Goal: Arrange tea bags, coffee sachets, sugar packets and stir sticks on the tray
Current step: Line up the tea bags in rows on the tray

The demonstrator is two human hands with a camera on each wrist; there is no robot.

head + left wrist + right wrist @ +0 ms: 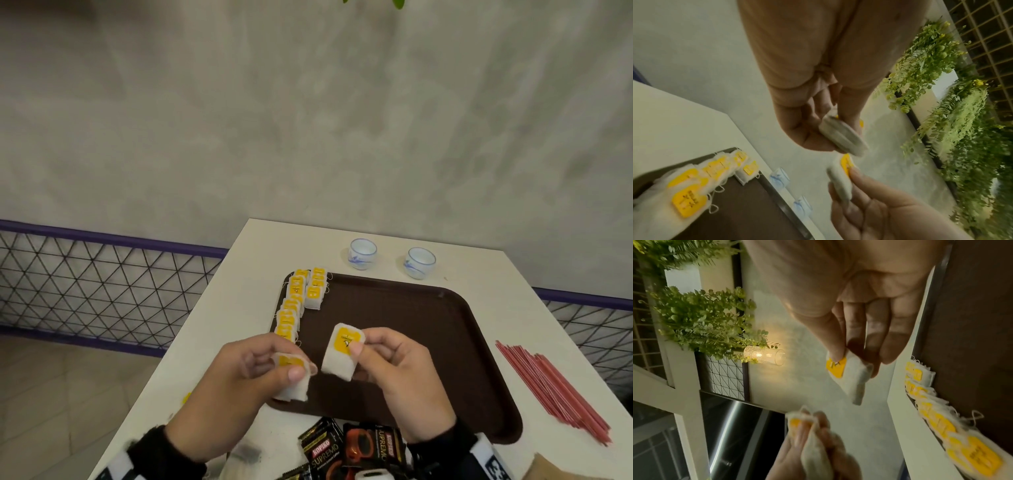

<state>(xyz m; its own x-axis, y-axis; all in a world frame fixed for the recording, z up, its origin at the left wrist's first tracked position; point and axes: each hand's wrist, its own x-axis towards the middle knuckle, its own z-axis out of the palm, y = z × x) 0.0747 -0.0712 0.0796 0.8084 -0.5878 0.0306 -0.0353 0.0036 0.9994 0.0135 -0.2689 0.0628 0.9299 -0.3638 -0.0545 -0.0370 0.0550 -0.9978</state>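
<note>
From the head view, the left hand pinches a small stack of tea bags between thumb and curled fingers at the near-left corner of the brown plastic tray. The right hand pinches a single tea bag by its yellow tag, the soft white pouch hanging above the tray. Two rows of laid tea bags line the tray's left side. Thin red stir sticks lie on the white desk to the right, glossy black coffee sachets at the near edge, two small porcelain cups beyond the tray.

In the left wrist view, the left thumb and fingers curl round the stack's edges.

In the right wrist view, the right thumb presses the tag against the fingers; the pouch looks gauzy and flat.
</note>
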